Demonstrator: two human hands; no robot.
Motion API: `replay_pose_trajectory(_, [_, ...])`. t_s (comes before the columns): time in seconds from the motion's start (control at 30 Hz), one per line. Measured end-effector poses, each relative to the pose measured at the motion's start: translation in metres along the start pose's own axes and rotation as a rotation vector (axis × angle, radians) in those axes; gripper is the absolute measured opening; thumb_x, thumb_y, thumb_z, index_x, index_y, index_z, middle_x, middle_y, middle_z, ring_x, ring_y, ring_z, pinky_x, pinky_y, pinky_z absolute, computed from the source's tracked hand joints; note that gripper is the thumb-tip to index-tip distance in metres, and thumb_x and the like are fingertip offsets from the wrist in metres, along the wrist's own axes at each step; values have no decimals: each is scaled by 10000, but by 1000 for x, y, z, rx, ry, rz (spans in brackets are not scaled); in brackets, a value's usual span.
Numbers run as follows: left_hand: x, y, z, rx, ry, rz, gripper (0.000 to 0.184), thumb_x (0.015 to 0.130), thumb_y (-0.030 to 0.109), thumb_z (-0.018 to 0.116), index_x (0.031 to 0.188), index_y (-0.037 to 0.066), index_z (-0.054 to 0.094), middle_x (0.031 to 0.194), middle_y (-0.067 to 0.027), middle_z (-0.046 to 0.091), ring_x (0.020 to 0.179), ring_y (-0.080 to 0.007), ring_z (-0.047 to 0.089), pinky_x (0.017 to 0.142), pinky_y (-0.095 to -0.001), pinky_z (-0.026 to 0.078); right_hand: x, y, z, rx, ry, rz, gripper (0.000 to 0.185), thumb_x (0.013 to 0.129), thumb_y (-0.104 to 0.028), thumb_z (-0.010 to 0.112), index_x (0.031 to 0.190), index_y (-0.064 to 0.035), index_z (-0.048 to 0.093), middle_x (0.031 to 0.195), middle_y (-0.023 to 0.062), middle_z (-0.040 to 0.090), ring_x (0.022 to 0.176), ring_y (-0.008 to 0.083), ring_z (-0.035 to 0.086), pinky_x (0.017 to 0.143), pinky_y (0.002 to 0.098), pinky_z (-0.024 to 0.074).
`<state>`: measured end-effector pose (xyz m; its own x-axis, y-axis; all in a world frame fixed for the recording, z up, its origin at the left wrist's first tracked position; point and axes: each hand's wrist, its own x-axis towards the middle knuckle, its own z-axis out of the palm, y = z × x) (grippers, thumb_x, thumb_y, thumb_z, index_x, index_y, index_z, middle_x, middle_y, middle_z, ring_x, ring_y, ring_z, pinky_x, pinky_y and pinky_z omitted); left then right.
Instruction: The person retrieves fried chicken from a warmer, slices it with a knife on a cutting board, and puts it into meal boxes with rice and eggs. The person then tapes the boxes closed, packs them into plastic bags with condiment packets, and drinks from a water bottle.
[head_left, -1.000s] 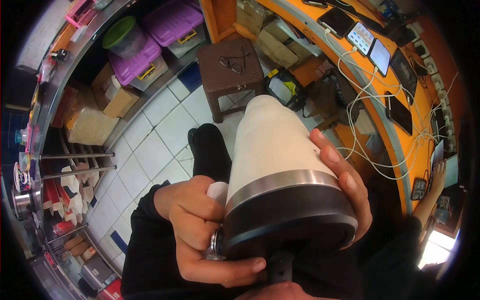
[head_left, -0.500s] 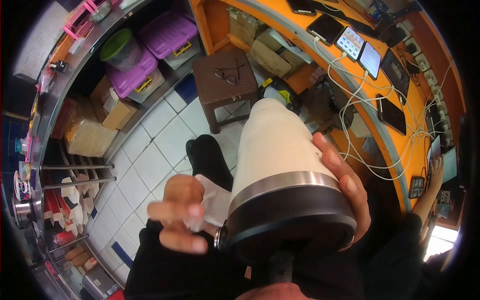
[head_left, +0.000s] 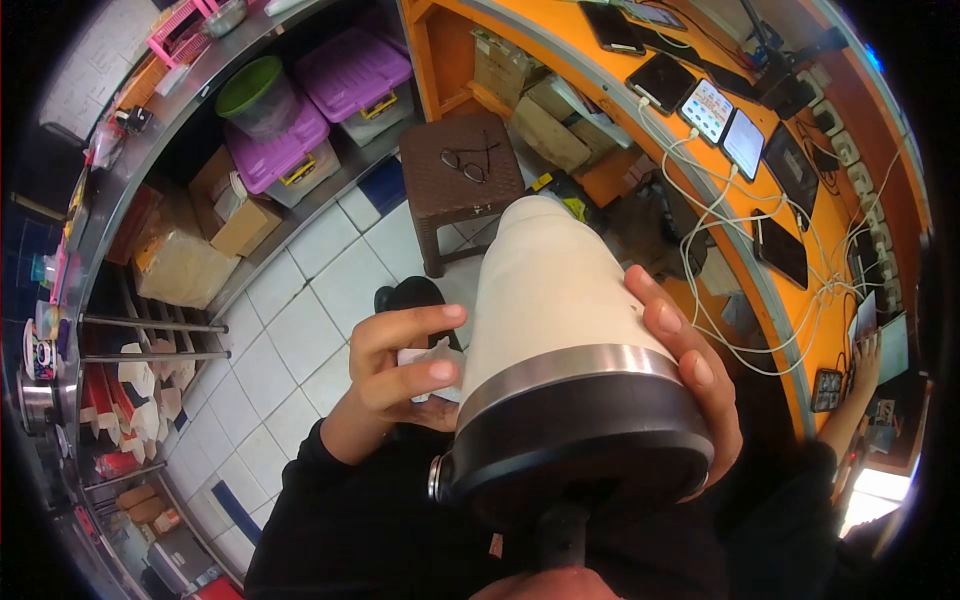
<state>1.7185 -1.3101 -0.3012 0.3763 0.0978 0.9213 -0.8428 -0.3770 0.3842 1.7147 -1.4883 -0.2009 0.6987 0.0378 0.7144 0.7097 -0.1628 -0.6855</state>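
Note:
A cream-coloured tumbler (head_left: 555, 280) with a steel band and a black lid (head_left: 590, 435) fills the middle of the head view, its lid end toward me. My right hand (head_left: 700, 375) grips it along the right side, fingers wrapped over the band and lid. On the left, my left hand (head_left: 400, 365) has its fingers bent around a crumpled white tissue (head_left: 435, 362) close beside the tumbler's wall. Whether the tissue touches the tumbler I cannot tell. A metal pin or ring (head_left: 436, 478) sticks out from the lid's left side.
Beyond the tumbler stands a brown stool (head_left: 460, 165) with glasses (head_left: 465, 165) on it. To the right, an orange counter (head_left: 790, 290) carries several phones (head_left: 742, 143) and tangled white cables (head_left: 700, 225). Another person's hand (head_left: 865, 370) rests there. Purple-lidded boxes (head_left: 355, 75) sit on the left shelf.
My left hand has swung up and inward beside the tumbler with the tissue, its fingers now pointing right. The tumbler and my right hand stay nearly still. The view has shifted slightly.

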Motion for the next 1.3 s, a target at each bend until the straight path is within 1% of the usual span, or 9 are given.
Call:
replay_pose_trajectory(0.23, [7,5,0,18,-21,7,489,703,313,822,1088,150,567,1103,-224,603,805,-223,645,606,-236,509,2,-3,1,20,-18,2,475,873,-327,637,1145,16,452,1100,253,581,1028,425,607,927,533,467])
replay_pose_trajectory(0.33, [6,5,2,18,17,8,488,699,315,827,1081,157,568,1092,-223,608,822,-235,652,621,-244,519,2,-4,2,20,-24,1,470,873,-323,636,1143,15,452,1099,252,582,1027,424,608,927,532,469])
replay_pose_trajectory(0.53, [8,9,-1,53,-2,-24,483,703,303,825,1082,154,563,1082,-224,612,836,-243,652,635,-258,529,3,-4,4,27,-25,-2,461,875,-317,636,1139,14,452,1096,249,583,1024,423,610,927,529,471])
replay_pose_trajectory(0.63, [8,7,-2,26,-26,-6,490,702,289,827,1086,154,554,1083,-224,609,845,-249,648,644,-260,531,4,-4,5,28,-24,-2,456,875,-313,635,1137,13,452,1095,248,584,1023,422,611,927,528,472])
replay_pose_trajectory(0.93, [8,8,1,50,16,-9,517,695,242,835,1106,147,537,1119,-233,585,855,-258,642,667,-268,533,5,-6,8,28,-21,-13,443,878,-303,634,1132,10,453,1092,244,586,1020,420,613,926,524,476])
replay_pose_trajectory(1.23, [6,8,-2,-46,-13,-28,533,707,181,823,1138,132,515,1149,-244,554,925,-259,624,694,-275,535,7,-8,13,18,0,-27,429,880,-293,633,1126,8,453,1088,241,588,1016,417,616,926,520,480])
replay_pose_trajectory(1.3, [6,9,-4,-17,-25,-20,522,716,160,813,1139,124,509,1149,-240,546,945,-263,616,706,-275,539,7,-8,15,19,3,-31,426,880,-291,633,1125,7,453,1087,240,588,1015,417,616,925,519,480])
